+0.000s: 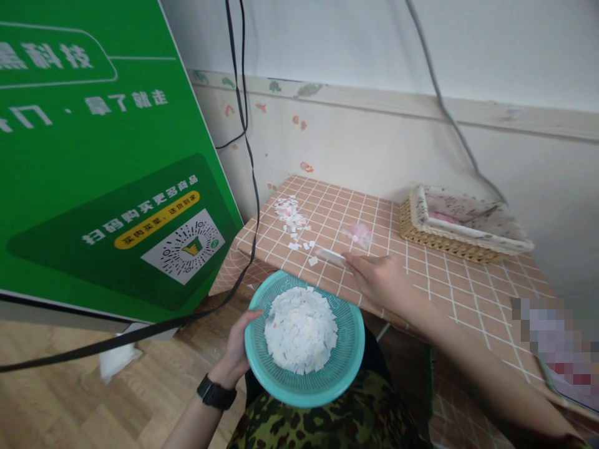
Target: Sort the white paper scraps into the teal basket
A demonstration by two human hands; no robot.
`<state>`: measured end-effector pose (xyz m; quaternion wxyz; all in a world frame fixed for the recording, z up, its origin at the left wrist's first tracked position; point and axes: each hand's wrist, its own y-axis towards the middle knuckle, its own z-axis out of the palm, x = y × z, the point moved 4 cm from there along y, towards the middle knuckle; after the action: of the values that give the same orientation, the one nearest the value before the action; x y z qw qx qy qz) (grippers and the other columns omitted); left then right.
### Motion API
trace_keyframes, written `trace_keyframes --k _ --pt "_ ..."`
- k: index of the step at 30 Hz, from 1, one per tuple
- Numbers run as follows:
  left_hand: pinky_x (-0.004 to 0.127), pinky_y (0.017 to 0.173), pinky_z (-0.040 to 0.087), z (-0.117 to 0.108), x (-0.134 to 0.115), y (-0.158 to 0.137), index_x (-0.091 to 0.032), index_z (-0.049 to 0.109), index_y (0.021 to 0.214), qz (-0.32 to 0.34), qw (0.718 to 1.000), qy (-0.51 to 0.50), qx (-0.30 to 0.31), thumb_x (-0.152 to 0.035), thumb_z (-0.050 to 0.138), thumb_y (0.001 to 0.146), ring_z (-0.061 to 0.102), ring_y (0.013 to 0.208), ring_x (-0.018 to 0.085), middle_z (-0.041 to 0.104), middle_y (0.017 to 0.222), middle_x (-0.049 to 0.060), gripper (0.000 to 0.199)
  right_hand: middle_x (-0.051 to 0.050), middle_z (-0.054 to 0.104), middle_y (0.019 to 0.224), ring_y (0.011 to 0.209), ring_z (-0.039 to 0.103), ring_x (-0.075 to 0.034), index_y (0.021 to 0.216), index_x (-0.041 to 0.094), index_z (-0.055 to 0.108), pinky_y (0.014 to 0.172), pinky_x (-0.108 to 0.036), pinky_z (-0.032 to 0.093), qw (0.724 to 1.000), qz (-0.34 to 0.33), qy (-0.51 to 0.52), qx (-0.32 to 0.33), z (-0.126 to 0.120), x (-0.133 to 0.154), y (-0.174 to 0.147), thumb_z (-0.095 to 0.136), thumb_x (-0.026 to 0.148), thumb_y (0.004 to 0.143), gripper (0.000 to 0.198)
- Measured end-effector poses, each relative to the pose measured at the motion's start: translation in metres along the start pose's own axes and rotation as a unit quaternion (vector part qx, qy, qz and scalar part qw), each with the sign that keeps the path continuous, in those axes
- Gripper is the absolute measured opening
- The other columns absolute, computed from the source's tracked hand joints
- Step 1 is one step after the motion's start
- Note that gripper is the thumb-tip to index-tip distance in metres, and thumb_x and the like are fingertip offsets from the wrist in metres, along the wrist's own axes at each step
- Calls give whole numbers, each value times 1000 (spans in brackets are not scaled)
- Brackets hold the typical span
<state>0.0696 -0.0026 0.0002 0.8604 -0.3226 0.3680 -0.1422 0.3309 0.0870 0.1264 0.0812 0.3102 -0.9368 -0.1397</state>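
My left hand [238, 347] grips the left rim of a round turquoise plastic colander [350, 368], thumb over the edge. Many small white paper scraps [299, 330] are heaped inside it. The colander is held just below the front edge of a table with a brown checked cloth [327, 206]. Above that edge, my right hand [380, 279] pinches a thin, flat white strip [330, 255], whose exact kind I cannot make out. Loose scraps lie beyond its tip, with a pile of white and pinkish paper bits [289, 212] farther back. A pale pink clump [359, 234] lies near my right fingers.
A cloth-lined wicker basket [449, 243] stands at the table's back right. Farther right lies a blurred-out flat item [556, 343]. A black cable [253, 187] hangs at the left, before a green cabinet [116, 162]. On the wooden floor lies a white plastic bag [118, 360].
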Motion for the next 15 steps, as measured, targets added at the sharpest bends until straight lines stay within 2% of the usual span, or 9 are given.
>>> trace_keyframes --k 7,11,15 --pt "30 55 53 1 -1 -3 -11 70 71 -3 1000 9 0 -15 59 73 65 50 19 73 60 7 12 -6 66 70 54 55 -14 104 16 61 52 -29 29 998 -29 -23 48 6 3 13 38 19 90 27" --pt "31 56 53 -1 0 -1 -12 70 71 -9 1000 2 2 -16 61 72 64 49 19 72 57 6 11 -6 66 71 54 54 -15 103 16 60 51 -30 28 999 -21 -20 38 2 4 15 37 18 89 26" --pt "35 63 55 -6 3 3 -11 71 74 -13 1000 0 14 -18 62 72 67 58 22 75 66 8 12 -5 64 66 53 53 -15 100 15 60 50 -30 26 998 -16 -37 45 3 4 18 36 17 89 26"
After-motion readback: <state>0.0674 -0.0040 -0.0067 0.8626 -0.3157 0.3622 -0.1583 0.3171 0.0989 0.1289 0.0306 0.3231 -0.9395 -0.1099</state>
